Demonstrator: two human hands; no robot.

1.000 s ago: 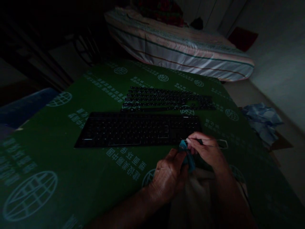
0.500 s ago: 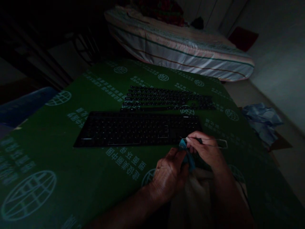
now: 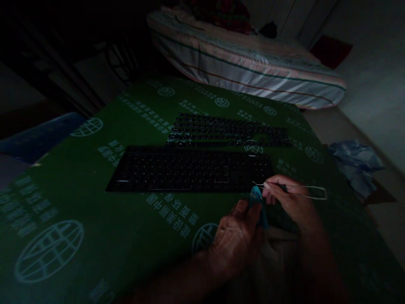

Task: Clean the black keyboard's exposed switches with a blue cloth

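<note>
My left hand (image 3: 236, 238) is closed on a blue cloth (image 3: 257, 196), whose folded tip pokes up past the fingers. My right hand (image 3: 289, 198) pinches a wire keycap puller (image 3: 316, 192); its long wire loop sticks out to the right and its thin hooked end lies just above the cloth tip. Whether wire and cloth touch I cannot tell. Beyond both hands a black keyboard base (image 3: 177, 171) lies flat, apparently with its keycaps off. Behind it, loose black keycaps (image 3: 218, 128) are laid out in rows. The scene is very dark.
A green printed sheet covers the table (image 3: 126, 236). Past its far edge stands a bed (image 3: 253, 71) with a striped cover. Crumpled pale blue material (image 3: 357, 162) is on the right, beyond the table edge. A blue object (image 3: 44, 133) is at the left.
The keycap puller has drawn slightly away from the cloth tip, and more of its loop shows to the right. The whole view has shifted a little, with keyboard and bed farther right.
</note>
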